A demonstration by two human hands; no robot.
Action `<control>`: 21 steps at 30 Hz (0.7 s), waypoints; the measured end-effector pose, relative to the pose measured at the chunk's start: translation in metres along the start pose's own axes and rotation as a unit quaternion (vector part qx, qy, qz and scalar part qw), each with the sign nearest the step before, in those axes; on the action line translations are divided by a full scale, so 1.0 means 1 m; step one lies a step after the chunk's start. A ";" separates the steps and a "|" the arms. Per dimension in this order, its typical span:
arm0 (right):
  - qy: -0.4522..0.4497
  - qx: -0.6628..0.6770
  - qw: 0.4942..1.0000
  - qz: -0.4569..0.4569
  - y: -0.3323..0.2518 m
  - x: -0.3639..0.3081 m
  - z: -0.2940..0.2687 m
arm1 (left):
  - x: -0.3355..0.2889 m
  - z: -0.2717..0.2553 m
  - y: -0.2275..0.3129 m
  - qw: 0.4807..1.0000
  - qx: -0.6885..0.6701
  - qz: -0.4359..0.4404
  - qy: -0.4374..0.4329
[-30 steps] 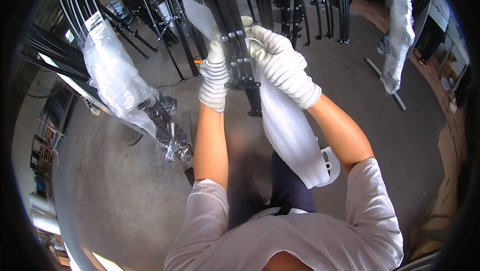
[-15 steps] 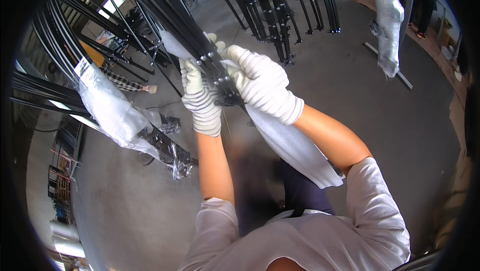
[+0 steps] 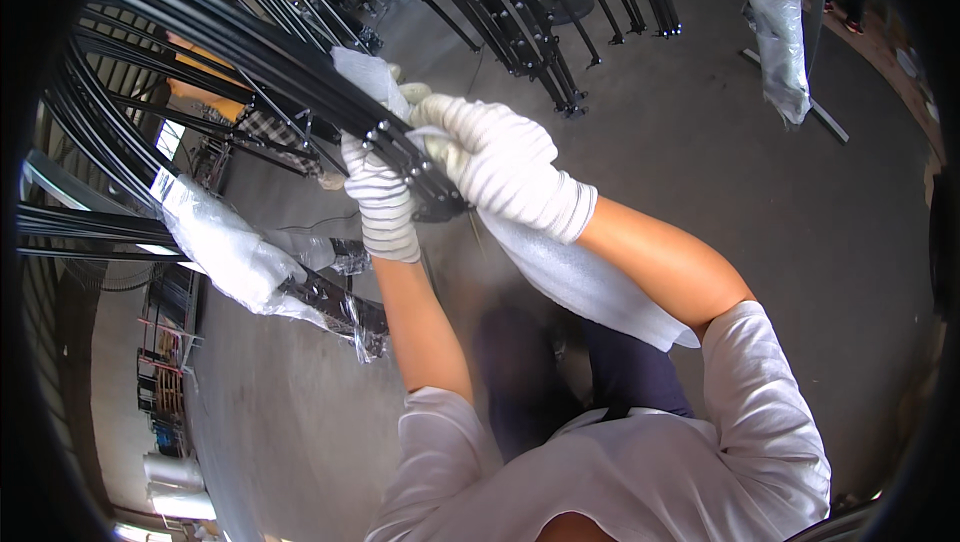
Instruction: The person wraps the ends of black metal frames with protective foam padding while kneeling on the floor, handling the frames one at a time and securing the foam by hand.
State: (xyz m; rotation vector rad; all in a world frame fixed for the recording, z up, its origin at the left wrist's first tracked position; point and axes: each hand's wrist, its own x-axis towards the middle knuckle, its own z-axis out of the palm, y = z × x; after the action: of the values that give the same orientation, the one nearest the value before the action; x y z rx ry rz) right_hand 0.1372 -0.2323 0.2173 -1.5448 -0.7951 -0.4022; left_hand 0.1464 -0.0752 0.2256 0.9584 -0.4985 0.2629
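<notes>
At the black metal bar bundle, both my gloved hands grip.
My left hand clamps the bundle; my right hand pinches white foam sheet hanging below it. Loose foam could slip off, baring metal.

Both arms reach up. The left hand and right hand, in white gloves, are curled tight, side by side.

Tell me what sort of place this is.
Probably a factory or workshop floor: bare concrete floor, rows of black metal frames, some in clear plastic wrap, and gloved hands wrapping one in white foam sheet.
</notes>
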 end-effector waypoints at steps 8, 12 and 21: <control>-0.007 -0.001 0.999 0.032 0.010 0.013 -0.001 | -0.004 0.015 -0.007 0.965 0.257 0.049 0.030; -0.021 -0.011 1.000 0.003 0.012 0.017 -0.005 | -0.008 0.017 -0.012 0.944 0.309 0.115 -0.017; -0.084 -0.118 0.989 0.002 -0.013 0.016 -0.026 | -0.009 0.022 0.004 0.941 0.316 0.117 -0.029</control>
State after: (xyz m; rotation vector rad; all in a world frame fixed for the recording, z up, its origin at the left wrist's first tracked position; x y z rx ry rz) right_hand 0.1449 -0.2533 0.2417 -1.8188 -0.8995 -0.3760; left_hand 0.1306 -0.0910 0.2340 1.5368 -0.5965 0.6372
